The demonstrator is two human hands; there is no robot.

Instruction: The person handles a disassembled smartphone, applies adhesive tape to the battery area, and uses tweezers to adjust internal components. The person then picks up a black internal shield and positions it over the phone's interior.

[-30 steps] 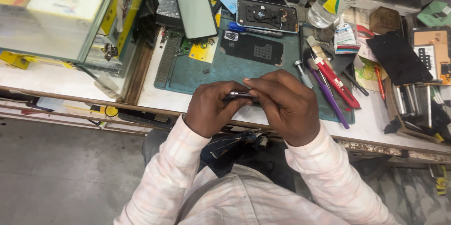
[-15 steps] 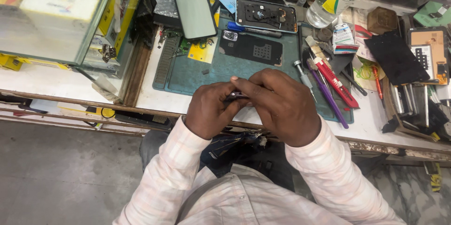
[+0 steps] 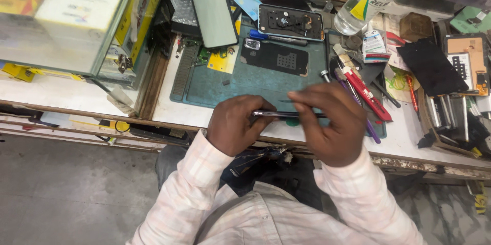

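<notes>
Cluttered repair desk point(image 3: 61, 91) w/ a white top, seen from above; a teal work mat point(image 3: 245, 79) sits at its near-middle edge, grey floor below. Both hands hold a thin phone point(image 3: 286, 114) edge-on, level, just above the mat's near edge. Left hand point(image 3: 236, 125) is curled shut round the phone's left end; right hand point(image 3: 330, 122) pinches the right end, fingers arched over the top. Held that way prob. so the side seam faces up to the person and both ends stay steady. Whether anything is between the fingertips and the seam, can't tell.

On the mat's far part: a dark back cover point(image 3: 276, 58) lying flat, and just beyond it an opened phone body point(image 3: 290, 21), insides up. Looks like parts kept on the mat so they stay within reach. A green-backed phone point(image 3: 213, 12) lies far left of these. To the right, a red-handled tool point(image 3: 365, 91) and purple ones lie side by side near the right hand. A clear bottle point(image 3: 365, 2) lies tipped at far right. Glass case point(image 3: 66, 20) at left.
</notes>
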